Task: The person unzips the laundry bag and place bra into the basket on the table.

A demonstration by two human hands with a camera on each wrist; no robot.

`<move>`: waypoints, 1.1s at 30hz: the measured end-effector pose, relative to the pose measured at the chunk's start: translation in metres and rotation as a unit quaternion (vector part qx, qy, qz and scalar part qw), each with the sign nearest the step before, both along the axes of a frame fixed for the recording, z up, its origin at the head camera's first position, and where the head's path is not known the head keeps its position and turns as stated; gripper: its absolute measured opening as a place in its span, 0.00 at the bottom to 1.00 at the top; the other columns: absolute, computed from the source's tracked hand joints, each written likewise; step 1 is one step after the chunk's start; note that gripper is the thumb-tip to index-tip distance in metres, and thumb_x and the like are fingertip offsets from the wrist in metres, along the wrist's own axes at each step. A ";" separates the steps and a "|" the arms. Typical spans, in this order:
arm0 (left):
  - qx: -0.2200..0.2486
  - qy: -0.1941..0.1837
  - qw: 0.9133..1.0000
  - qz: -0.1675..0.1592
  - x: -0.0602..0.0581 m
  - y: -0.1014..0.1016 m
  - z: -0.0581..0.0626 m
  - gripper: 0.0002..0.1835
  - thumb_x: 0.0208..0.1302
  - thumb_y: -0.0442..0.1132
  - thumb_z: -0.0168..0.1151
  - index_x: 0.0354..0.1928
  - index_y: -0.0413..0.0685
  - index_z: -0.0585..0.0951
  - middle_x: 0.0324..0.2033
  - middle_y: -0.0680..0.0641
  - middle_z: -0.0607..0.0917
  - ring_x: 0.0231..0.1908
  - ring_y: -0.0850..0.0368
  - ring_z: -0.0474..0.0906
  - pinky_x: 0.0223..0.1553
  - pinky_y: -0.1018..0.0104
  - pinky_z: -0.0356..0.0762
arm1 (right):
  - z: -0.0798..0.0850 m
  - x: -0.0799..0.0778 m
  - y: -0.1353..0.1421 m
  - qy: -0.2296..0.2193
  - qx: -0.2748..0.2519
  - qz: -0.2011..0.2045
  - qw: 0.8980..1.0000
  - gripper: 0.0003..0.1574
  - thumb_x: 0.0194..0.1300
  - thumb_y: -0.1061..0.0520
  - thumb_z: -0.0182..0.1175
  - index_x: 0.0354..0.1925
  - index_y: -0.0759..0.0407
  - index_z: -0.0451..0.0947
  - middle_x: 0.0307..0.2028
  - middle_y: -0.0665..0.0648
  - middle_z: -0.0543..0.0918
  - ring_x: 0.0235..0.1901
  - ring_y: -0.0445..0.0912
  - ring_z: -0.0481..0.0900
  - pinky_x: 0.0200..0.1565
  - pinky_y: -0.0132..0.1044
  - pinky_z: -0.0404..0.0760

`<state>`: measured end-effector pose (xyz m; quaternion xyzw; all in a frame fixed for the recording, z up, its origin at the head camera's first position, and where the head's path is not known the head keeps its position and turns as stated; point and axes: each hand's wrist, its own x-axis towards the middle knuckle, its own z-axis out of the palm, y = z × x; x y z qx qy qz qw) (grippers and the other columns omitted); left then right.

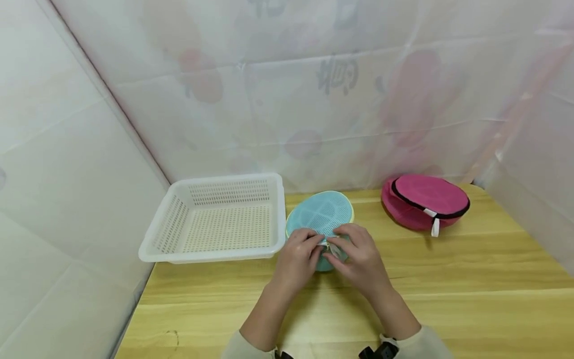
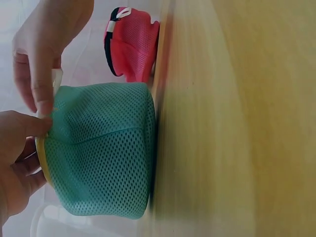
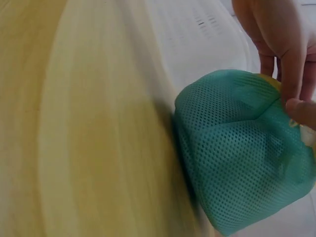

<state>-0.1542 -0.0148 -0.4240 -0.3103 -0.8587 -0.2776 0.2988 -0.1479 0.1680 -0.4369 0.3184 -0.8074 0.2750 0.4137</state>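
Note:
A teal mesh laundry bag point(image 1: 321, 212) with a yellow rim stands upright on the wooden table in front of me. My left hand point(image 1: 296, 257) pinches its near rim at the zipper, fingers tucked behind the yellow edge point(image 2: 42, 160) in the left wrist view. Close beside it, thumb and fingers of my right hand point(image 1: 360, 259) pinch the same rim. A white tab point(image 2: 57, 79) shows by the right fingers, and a small yellow loop point(image 3: 293, 123) lies at the fingertips in the right wrist view. The exact part under the right fingertips is hidden.
A white plastic basket point(image 1: 279, 219) with slotted walls stands left of the teal bag. Back right sits a pink mesh bag point(image 1: 430, 192) with a black zipper and white tabs. Printed sheeting point(image 1: 269, 119) hangs behind the wooden table point(image 1: 471, 299) and along both sides.

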 end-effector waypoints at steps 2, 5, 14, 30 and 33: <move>-0.003 -0.005 1.000 -0.006 0.001 0.001 0.000 0.09 0.60 0.32 0.75 0.43 0.43 0.90 0.40 0.50 0.87 0.44 0.55 0.83 0.47 0.72 0.84 | -0.001 0.001 0.001 -0.002 0.006 0.015 1.000 0.29 0.75 0.41 0.57 0.42 0.66 0.87 0.45 0.64 0.84 0.50 0.58 0.79 0.72 0.28 0.64; -0.009 -0.006 1.000 -0.015 0.002 0.003 0.002 0.08 0.61 0.32 0.74 0.43 0.42 0.90 0.40 0.50 0.87 0.44 0.55 0.83 0.47 0.73 0.84 | -0.003 0.004 0.004 -0.001 0.007 0.018 1.000 0.27 0.76 0.43 0.56 0.44 0.66 0.87 0.46 0.64 0.84 0.51 0.58 0.79 0.74 0.25 0.62; 0.001 -0.010 1.000 -0.026 0.002 0.008 0.004 0.08 0.64 0.33 0.72 0.44 0.42 0.90 0.40 0.49 0.87 0.43 0.56 0.83 0.47 0.72 0.84 | -0.008 0.002 0.005 0.034 0.001 0.002 0.999 0.23 0.78 0.48 0.57 0.45 0.68 0.86 0.46 0.65 0.84 0.50 0.59 0.80 0.72 0.25 0.65; -0.008 0.007 1.000 -0.011 0.006 0.011 0.001 0.11 0.60 0.35 0.76 0.45 0.45 0.90 0.40 0.52 0.87 0.43 0.58 0.82 0.45 0.74 0.83 | -0.011 0.004 0.002 0.074 -0.036 -0.007 0.997 0.21 0.77 0.52 0.58 0.40 0.67 0.90 0.39 0.61 0.92 0.43 0.59 0.88 0.71 0.40 0.73; -0.002 0.013 1.000 -0.013 0.006 0.012 0.001 0.09 0.59 0.34 0.76 0.43 0.46 0.91 0.39 0.52 0.87 0.42 0.58 0.82 0.45 0.75 0.82 | -0.009 0.004 0.001 0.086 -0.049 -0.004 0.995 0.20 0.76 0.54 0.59 0.38 0.68 0.90 0.37 0.61 0.92 0.41 0.59 0.89 0.71 0.40 0.73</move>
